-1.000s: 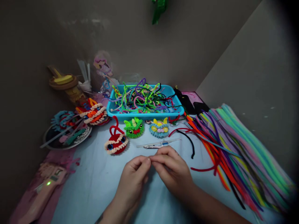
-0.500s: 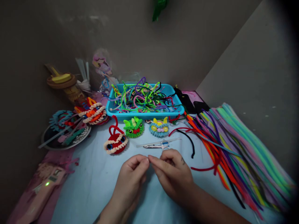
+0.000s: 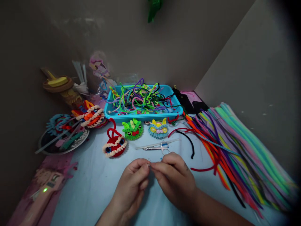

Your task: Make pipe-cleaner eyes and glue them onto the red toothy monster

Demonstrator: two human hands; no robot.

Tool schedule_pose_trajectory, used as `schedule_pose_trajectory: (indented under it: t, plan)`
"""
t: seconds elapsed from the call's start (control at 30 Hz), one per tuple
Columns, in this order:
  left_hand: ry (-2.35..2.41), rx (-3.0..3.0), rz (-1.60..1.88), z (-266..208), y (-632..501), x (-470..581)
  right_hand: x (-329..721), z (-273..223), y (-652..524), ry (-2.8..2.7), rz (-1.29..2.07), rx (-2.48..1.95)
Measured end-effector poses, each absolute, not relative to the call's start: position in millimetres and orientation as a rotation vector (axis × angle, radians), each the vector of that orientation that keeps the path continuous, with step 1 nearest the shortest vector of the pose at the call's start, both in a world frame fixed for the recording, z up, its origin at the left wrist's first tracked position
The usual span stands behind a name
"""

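My left hand (image 3: 134,183) and my right hand (image 3: 176,179) meet fingertip to fingertip above the front of the table. Both are closed in a pinch. A tiny, shiny bit shows at the left thumb tip, too small to name; what the right fingers pinch is hidden. Just beyond the hands lie small scissors (image 3: 152,147) and a thin clear stick. Past them sit three fuzzy pipe-cleaner heads: a red one (image 3: 115,147) with cream trim, a green one (image 3: 133,129) and a blue one (image 3: 158,129) with yellow horns.
A blue tray (image 3: 143,118) of tangled pipe-cleaner scraps stands behind. Long colourful pipe cleaners (image 3: 242,147) spread across the right. At left are a metal bowl (image 3: 63,153), an orange and cream pipe-cleaner head (image 3: 92,116) and a pink glue gun (image 3: 44,194) with a green light.
The view has shifted slightly, moving the scene a little left. Both hands keep their pinch at the same place, and a shiny speck now shows at the left thumb tip.
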State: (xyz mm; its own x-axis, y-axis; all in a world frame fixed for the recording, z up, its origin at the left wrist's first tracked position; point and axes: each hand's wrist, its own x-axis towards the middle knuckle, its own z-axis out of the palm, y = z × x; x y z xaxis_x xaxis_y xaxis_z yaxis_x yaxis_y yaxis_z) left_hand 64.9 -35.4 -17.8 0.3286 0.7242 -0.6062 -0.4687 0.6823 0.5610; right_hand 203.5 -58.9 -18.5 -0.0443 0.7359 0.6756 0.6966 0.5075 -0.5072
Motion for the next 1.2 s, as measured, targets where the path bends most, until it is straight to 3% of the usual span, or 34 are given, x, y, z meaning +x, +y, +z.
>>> schedule_pose_trajectory:
  t: [0.37, 0.8, 1.2]
  plan:
    - [1.109, 0.548, 0.849, -24, -35, 66, 215, -26, -54, -2.189, -0.072, -1.102]
    - [1.23, 1.172, 0.776, -22, -21, 55, 212, -30, -51, -2.0, 0.136, -1.265]
    - [1.146, 1.091, 0.748, -22, -22, 57, 213, -31, -46, -1.993, 0.262, -1.189]
